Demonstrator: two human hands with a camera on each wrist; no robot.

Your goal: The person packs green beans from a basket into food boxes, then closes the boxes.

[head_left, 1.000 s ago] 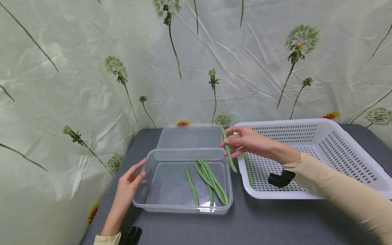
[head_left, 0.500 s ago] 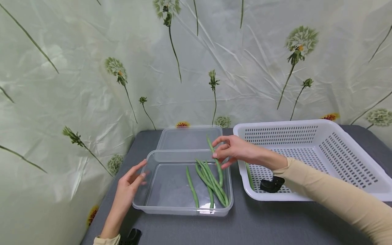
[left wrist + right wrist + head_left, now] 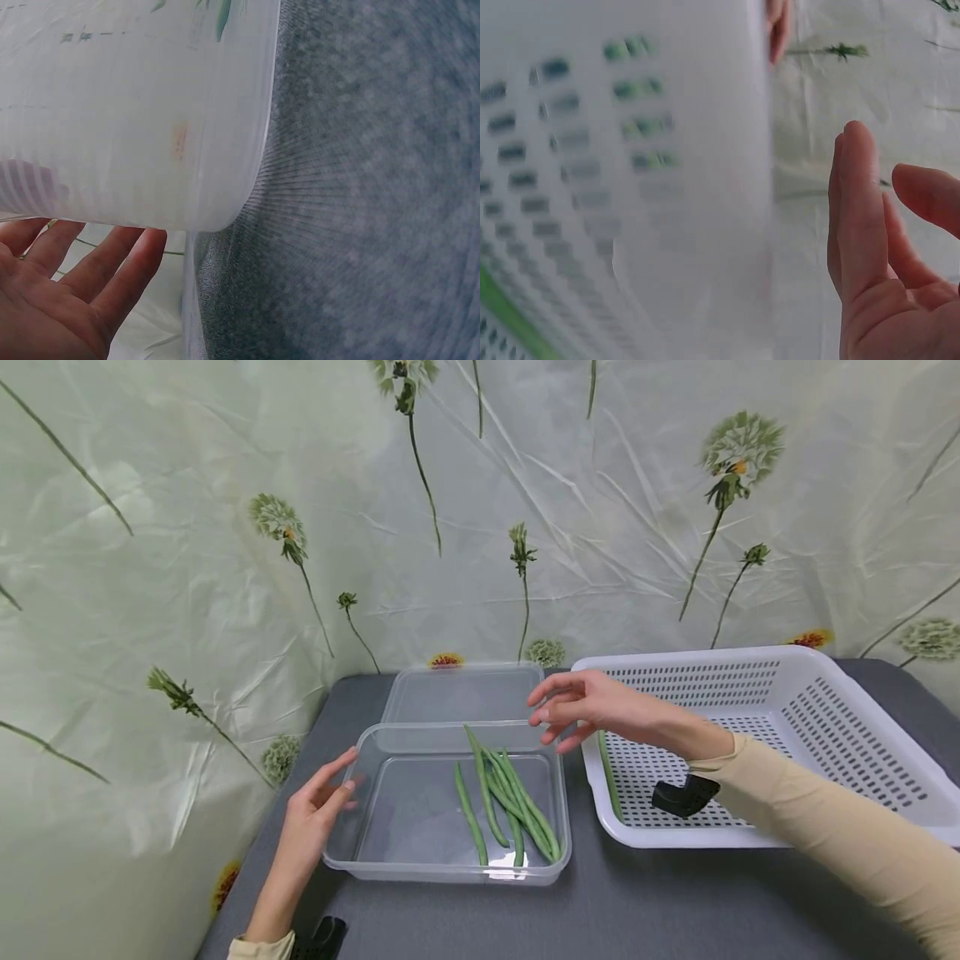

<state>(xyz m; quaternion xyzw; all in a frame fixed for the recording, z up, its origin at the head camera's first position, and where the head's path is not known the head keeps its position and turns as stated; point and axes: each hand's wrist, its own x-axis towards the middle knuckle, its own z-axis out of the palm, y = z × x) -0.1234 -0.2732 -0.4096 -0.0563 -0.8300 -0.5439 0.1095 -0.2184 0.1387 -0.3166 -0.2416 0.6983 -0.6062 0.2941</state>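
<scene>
A clear plastic container (image 3: 390,872) stands on the table with several green beans (image 3: 528,810) in its right half. One green bean (image 3: 480,777) lies with its upper end against the far wall. My left hand (image 3: 311,818) is at the container's left side; in the left wrist view, its extended fingers (image 3: 142,259) touch the outer wall. My right hand (image 3: 592,706) hovers, holding nothing, between the container's far right corner and a white perforated basket (image 3: 588,677). Inside the basket, a green bean (image 3: 609,777) lies along the left wall.
Behind the container lies a clear flat lid (image 3: 465,689). The grey table (image 3: 675,902) meets a flower-patterned sheet (image 3: 600,510) at the back and left. The basket fills much of the right side, with my right forearm crossing above it.
My right hand carried a green bean leftward over the container and let it go there. It has since drawn back up and right toward the basket. My left hand has stayed in place.
</scene>
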